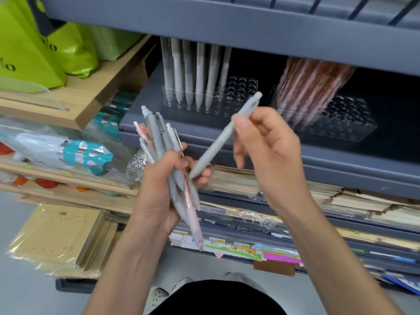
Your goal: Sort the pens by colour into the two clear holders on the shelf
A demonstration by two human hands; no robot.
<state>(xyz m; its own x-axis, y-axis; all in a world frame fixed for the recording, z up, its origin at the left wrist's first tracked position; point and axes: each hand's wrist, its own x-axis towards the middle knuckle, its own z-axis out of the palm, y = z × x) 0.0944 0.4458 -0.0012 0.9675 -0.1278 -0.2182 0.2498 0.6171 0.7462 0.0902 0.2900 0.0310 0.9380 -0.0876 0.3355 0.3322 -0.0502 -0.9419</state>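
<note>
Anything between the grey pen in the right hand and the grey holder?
Nothing visible. The pen in the right hand has open air to the holder, whose right-side holes are empty; only the upper shelf overhangs it.

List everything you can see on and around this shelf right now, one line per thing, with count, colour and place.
left holder: one, clear, grey shelf, left side.
pale grey pens: about six, standing in the left holder.
right holder: one, clear, same shelf, right side.
pink pens: leaning bunch, too many to count, in the right holder.
pen bundle: several grey, at least one pink, in the left hand.
single pen: one, grey, in the right hand.
green bags: at least two, upper left.
paper stacks: many, beige, lower shelves.
left hand: grips the pen bundle.
right hand: pinches the single pen.
</note>
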